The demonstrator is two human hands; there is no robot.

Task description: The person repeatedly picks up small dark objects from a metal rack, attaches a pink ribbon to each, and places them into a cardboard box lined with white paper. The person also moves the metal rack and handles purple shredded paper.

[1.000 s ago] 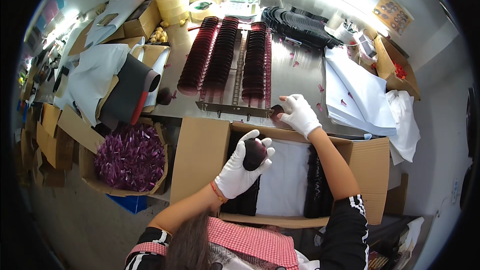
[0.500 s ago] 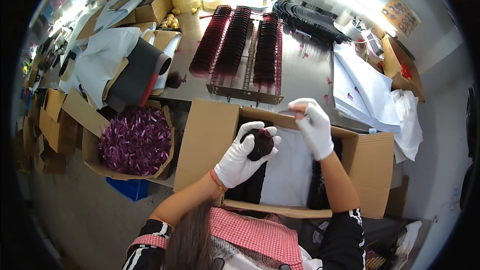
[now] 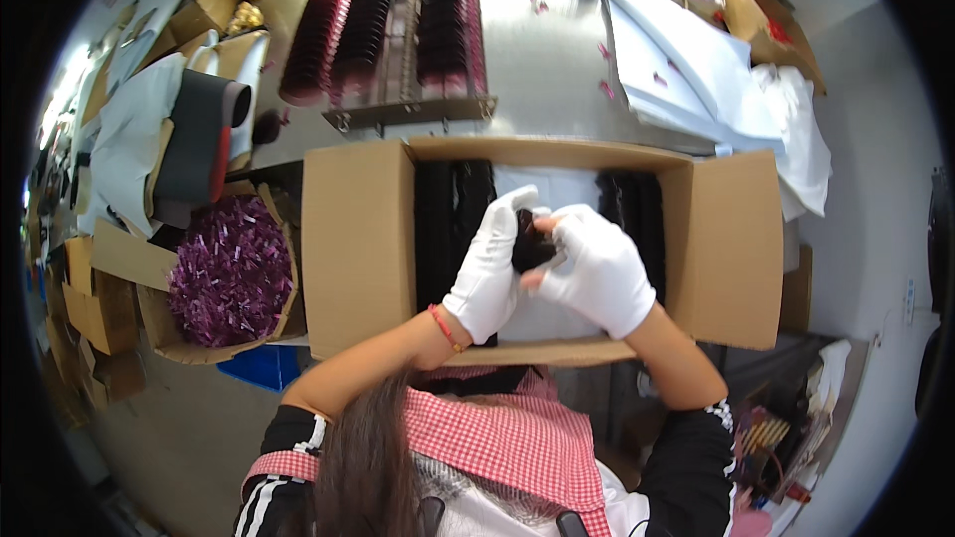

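Over an open cardboard box (image 3: pixel 358 249), my white-gloved left hand (image 3: pixel 485 264) is wrapped round a small bundle of dark, rounded lens-like discs (image 3: pixel 530 247). Bare fingertips poke out of the glove on my right hand (image 3: pixel 599 267); its thumb and forefinger close on the same bundle from the right. The gloves hide much of it, so I cannot tell how many discs there are. Inside the box, shiny black packed rows (image 3: pixel 435 229) line the left side and another black row (image 3: pixel 637 204) the right, with white sheeting (image 3: pixel 542 182) between them.
Beyond the box, a metal rack (image 3: pixel 408 115) bears rows of dark red discs on the steel table (image 3: pixel 547 89). A carton of purple plastic slivers (image 3: pixel 234 268) stands left, near a blue bin (image 3: pixel 261 366). White sheets (image 3: pixel 676 70) lie at the far right.
My right hand has come down and left from above the box to meet the dark bundle in my left hand. The view has tilted down, and the table things sit higher.
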